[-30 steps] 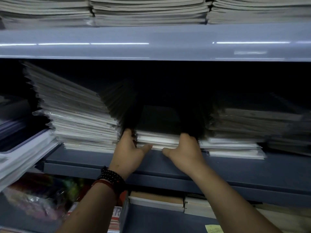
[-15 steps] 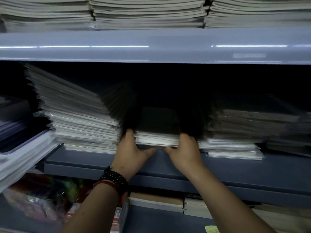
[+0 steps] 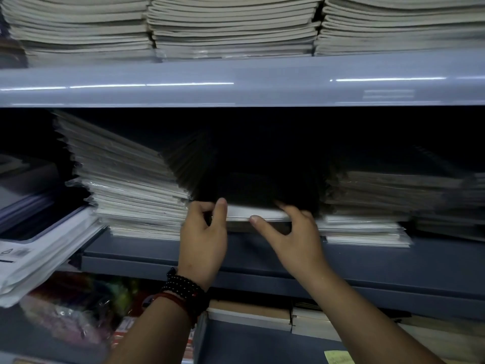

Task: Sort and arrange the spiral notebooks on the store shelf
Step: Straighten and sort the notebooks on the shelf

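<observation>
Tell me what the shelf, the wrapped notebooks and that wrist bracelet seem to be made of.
Upper shelf: likely painted metal, glossy; lamp streaks reflect along its front edge.
Left notebook stack: paper in clear plastic film; the wrap crinkles and shines at the corners.
Bracelet: dark glossy round beads; wood, stone or plastic, cannot tell.

Hands: two, left hand [image 3: 203, 240] and right hand [image 3: 294, 237]. Shelves [image 3: 236, 85]: three. Upper stacks [image 3: 233, 24] of notebooks: three. On the middle level: left pile [image 3: 126, 185], held pile [image 3: 258, 214], right pile [image 3: 367, 222] — three distinct, further ones too dark to count. Bracelets [image 3: 183, 283]: two. Yellow note [image 3: 338, 358]: one.
</observation>
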`<state>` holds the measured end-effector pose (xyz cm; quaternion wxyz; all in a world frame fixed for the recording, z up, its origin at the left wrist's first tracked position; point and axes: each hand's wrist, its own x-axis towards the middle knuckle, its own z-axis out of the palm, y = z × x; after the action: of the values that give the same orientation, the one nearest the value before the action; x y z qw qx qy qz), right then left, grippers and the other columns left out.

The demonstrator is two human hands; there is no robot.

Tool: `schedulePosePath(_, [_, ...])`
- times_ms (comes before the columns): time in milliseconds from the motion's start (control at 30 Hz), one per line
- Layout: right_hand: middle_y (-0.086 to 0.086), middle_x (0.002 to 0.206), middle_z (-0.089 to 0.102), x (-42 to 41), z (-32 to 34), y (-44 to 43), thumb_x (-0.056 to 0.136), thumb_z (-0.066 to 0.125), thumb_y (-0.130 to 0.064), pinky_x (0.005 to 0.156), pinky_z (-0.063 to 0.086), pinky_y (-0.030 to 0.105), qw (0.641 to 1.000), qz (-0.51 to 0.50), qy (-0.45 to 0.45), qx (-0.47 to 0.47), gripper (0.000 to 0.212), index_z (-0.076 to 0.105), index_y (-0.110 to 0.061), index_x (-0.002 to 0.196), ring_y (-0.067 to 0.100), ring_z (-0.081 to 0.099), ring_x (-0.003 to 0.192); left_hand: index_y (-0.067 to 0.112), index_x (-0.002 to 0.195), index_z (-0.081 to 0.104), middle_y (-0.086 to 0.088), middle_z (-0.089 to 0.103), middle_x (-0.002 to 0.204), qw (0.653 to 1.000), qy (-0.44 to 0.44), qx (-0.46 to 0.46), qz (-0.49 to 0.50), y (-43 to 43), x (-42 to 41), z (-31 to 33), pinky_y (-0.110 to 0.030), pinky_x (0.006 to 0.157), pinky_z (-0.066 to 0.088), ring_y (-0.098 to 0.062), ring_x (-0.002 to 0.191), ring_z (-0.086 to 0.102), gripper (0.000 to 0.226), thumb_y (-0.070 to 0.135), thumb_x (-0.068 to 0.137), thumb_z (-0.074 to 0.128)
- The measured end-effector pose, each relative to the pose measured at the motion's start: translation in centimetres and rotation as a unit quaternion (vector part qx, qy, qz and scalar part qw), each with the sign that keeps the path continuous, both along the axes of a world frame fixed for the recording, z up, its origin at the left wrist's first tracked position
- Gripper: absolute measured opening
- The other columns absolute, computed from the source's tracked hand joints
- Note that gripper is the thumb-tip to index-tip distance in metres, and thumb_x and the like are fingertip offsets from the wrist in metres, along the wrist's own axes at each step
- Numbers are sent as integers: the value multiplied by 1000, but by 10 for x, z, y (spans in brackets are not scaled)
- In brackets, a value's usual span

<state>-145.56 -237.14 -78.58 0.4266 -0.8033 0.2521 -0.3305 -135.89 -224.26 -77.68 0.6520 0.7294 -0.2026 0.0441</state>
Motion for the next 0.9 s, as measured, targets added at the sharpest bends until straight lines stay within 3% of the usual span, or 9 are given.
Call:
schedulePosePath(167, [-11, 112, 57, -13, -5, 4, 93, 64, -42, 85, 43, 5, 997, 0, -72, 25, 29, 71, -26, 117, -3, 56, 104, 9, 92, 72, 3, 74, 90, 993, 98, -63, 12, 11, -3, 5, -17, 72, 46, -5, 82, 68, 8, 17, 90, 73])
schedulePosePath(267, [-16, 115, 56, -22, -9, 6, 94, 66, -37, 93, 44, 11, 998, 13, -65, 17, 30, 69, -25, 121, -7, 54, 109, 10, 99, 74, -4, 75, 92, 984, 145, -95, -31, 17, -7, 4, -26, 81, 52, -18, 90, 69, 12, 5, 87, 74])
schedulePosePath(367, [-22, 124, 54, -29, -9, 5, 89, 71, -43, 98, 40, 14, 998, 50, -38, -4, 42, 63, -30, 128, -6, 50, 118, 18, 113, 71, 0, 72, 115, 979, 141, -121, -87, 21, -11, 6, -30, 102, 48, -14, 114, 65, 32, 5, 85, 77])
schedulePosePath(500, [-18, 131, 54, -27, -6, 4, 92, 68, -39, 97, 39, 12, 999, 34, -30, -24, 46, 56, -28, 135, -2, 50, 118, 33, 135, 52, 23, 52, 132, 991, 33, 21, -129, 20, -9, 6, -15, 100, 35, 5, 125, 45, 58, 21, 85, 80])
schedulePosePath(567, [-11, 137, 50, -23, -6, 3, 97, 61, -39, 91, 37, 11, 998, 24, 9, -62, 48, 49, -25, 141, 7, 51, 121, 28, 145, 39, 19, 50, 138, 983, 29, 78, -162, 16, -1, -2, -16, 103, 38, 1, 129, 46, 73, 26, 84, 80])
schedulePosePath(633, [-4, 144, 42, -19, -6, 2, 99, 57, -43, 95, 33, 15, 990, 30, 79, -112, 57, 38, -22, 148, 15, 45, 129, 22, 151, 28, 10, 45, 146, 973, 4, 166, -161, 12, 7, -10, -28, 112, 38, -10, 134, 45, 90, 32, 80, 84])
schedulePosePath(700, [1, 146, 36, -16, -4, 1, 97, 58, -46, 101, 32, 20, 981, 46, 129, -139, 67, 29, -22, 153, 18, 38, 136, 20, 144, 27, 2, 42, 146, 957, -46, 247, -142, 9, 15, -14, -30, 109, 39, -15, 131, 45, 92, 41, 76, 85])
schedulePosePath(800, [5, 146, 33, -10, 0, -6, 97, 57, -48, 104, 35, 26, 971, 72, 181, -141, 72, 21, -26, 155, 22, 37, 137, 20, 128, 31, -4, 47, 140, 945, -73, 289, -132, 4, 24, -15, -33, 101, 46, -18, 123, 51, 85, 50, 71, 87])
schedulePosePath(900, [9, 144, 37, -5, 3, -11, 99, 53, -47, 100, 38, 29, 964, 76, 215, -138, 68, 21, -25, 155, 26, 40, 134, 14, 131, 30, -6, 47, 142, 939, -85, 306, -134, 0, 30, -15, -30, 100, 45, -20, 126, 50, 95, 53, 67, 88])
